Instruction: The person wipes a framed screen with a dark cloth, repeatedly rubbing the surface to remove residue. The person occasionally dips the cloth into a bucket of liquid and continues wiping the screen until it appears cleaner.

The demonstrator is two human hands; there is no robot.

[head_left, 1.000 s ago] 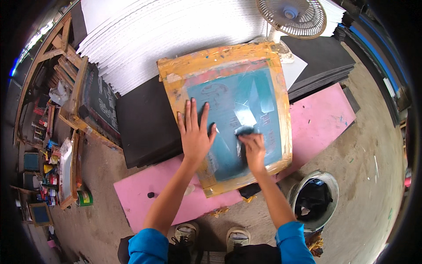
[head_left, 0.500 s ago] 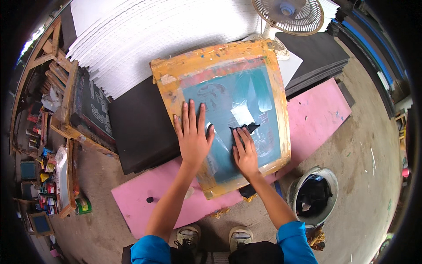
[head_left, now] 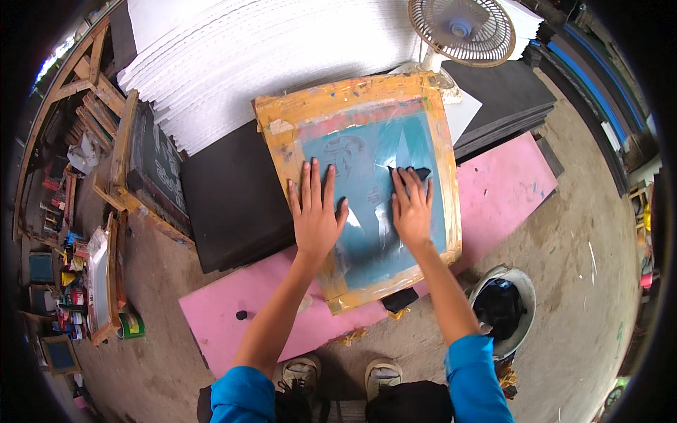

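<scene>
A printing screen with a yellow-stained wooden frame (head_left: 352, 95) and teal mesh (head_left: 367, 151) lies flat over a black sheet (head_left: 233, 204). My left hand (head_left: 315, 211) presses flat on the mesh near the frame's left side, fingers spread. My right hand (head_left: 411, 206) lies flat on the mesh further right, pressing a dark cloth (head_left: 416, 172) that shows just beyond its fingertips.
A pink board (head_left: 508, 187) lies under the stack. Piled white sheets (head_left: 268, 49) and an electric fan (head_left: 462, 28) stand behind. More black sheets (head_left: 511, 99) lie right. A pot with dark contents (head_left: 502, 307) sits at lower right. Other frames (head_left: 144, 158) and cans (head_left: 130, 326) crowd the left.
My right hand has slid the dark cloth up the mesh, away from me. My left hand has stayed pressed flat on the screen's left part.
</scene>
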